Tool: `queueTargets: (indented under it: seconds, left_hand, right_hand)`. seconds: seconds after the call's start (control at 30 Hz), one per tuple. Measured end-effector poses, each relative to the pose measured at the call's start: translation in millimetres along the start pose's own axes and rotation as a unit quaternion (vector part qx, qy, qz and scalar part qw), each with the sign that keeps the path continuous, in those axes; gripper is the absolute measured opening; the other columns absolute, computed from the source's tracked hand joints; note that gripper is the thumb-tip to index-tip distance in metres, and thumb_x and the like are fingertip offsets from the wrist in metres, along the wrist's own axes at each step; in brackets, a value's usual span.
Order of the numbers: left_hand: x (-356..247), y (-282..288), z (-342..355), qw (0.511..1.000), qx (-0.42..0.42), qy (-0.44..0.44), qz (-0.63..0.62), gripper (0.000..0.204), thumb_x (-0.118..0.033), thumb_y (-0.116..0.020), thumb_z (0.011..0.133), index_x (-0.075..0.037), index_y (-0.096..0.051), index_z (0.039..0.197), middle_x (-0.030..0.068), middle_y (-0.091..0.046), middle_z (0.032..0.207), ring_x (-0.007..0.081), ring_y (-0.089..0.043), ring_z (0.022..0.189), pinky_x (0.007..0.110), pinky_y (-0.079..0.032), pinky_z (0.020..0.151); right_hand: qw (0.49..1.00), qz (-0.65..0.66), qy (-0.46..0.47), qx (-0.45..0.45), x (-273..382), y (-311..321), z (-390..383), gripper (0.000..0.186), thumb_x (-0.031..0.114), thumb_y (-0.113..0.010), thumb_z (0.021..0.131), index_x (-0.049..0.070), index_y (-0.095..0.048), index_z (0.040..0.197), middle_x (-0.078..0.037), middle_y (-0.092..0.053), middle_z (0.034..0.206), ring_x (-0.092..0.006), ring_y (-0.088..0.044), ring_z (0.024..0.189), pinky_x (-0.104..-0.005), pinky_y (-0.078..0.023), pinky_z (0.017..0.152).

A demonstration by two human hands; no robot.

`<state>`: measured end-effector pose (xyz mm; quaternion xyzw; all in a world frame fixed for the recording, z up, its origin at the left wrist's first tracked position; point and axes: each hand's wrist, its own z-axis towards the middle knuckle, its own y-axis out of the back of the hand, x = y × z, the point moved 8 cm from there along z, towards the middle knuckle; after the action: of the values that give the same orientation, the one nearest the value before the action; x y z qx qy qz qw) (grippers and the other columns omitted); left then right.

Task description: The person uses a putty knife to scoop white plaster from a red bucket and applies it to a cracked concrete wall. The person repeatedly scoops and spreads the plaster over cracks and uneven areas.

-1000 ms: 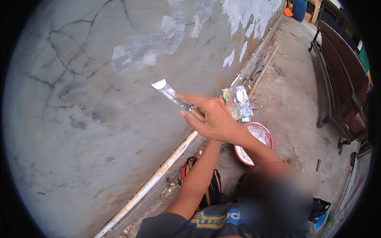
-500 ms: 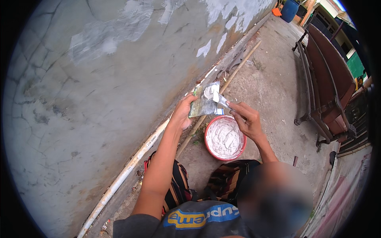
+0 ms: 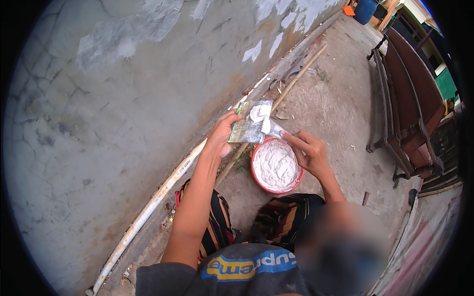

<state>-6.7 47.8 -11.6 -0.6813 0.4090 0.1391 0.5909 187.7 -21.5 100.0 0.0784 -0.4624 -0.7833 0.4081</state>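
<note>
My left hand (image 3: 223,134) grips the left edge of a thin rectangular sheet (image 3: 247,133), greyish and smeared, with green along one side. A dollop of white putty (image 3: 257,113) lies on the sheet's upper right part. In my right hand (image 3: 310,152) is a putty knife (image 3: 276,130), its blade at the sheet's right edge with white putty on its tip. The handle is mostly hidden by my fingers. Just below both tools stands a red tub (image 3: 254,173) of white putty (image 3: 277,165), on the ground in front of my knees.
On the left rises a cracked grey wall (image 3: 123,133) with white patches higher up. A white pipe (image 3: 148,222) runs along its foot, and a bamboo pole (image 3: 301,74) lies beside it. To the right stands a wooden bench (image 3: 410,93) with reddish-brown upholstery; a blue barrel (image 3: 364,11) is far off.
The sheet has turned to face upward more fully. My right hand has brought the putty knife slightly lower along the sheet's right edge. Both hands keep their grip.
</note>
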Motion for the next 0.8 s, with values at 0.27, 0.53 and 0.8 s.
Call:
queueTargets:
  seconds: [0.27, 0.53, 0.8]
  left_hand:
    - [-23, -4, -11, 0.999, 0.013, -0.009, -0.037, 0.039, -0.012, -0.050, 0.094, -0.001, -0.046, 0.132, 0.0099, -0.064, 0.116, 0.0161, -0.068, 0.096, 0.033, -0.059, 0.082]
    - [0, -5, -17, 0.995, -0.013, 0.085, -0.046, 0.028, -0.015, -0.050, 0.095, -0.002, -0.054, 0.120, 0.0094, -0.068, 0.104, 0.0135, -0.070, 0.077, 0.029, -0.060, 0.060]
    - [8, -14, -17, 0.993, -0.033, 0.093, -0.071, 0.019, -0.016, -0.051, 0.096, -0.002, -0.059, 0.105, 0.0060, -0.069, 0.086, 0.0117, -0.068, 0.067, 0.022, -0.055, 0.045]
  right_hand:
    - [0.986, 0.127, -0.111, -0.017, -30, -3, -19, 0.021, 0.013, -0.066, 0.089, 0.010, -0.068, 0.109, -0.003, -0.056, 0.063, -0.0131, -0.054, 0.051, -0.0290, -0.045, 0.049]
    - [0.778, 0.566, -0.256, 0.090, -23, -39, 13, 0.037, 0.035, -0.048, 0.103, 0.008, -0.052, 0.078, 0.000, -0.052, 0.055, -0.0028, -0.039, 0.036, -0.0194, -0.026, 0.032]
    - [0.762, 0.576, -0.272, 0.117, -12, -64, 24, 0.036, 0.034, -0.049, 0.103, 0.008, -0.053, 0.078, 0.002, -0.049, 0.053, -0.0030, -0.041, 0.039, -0.0197, -0.028, 0.033]
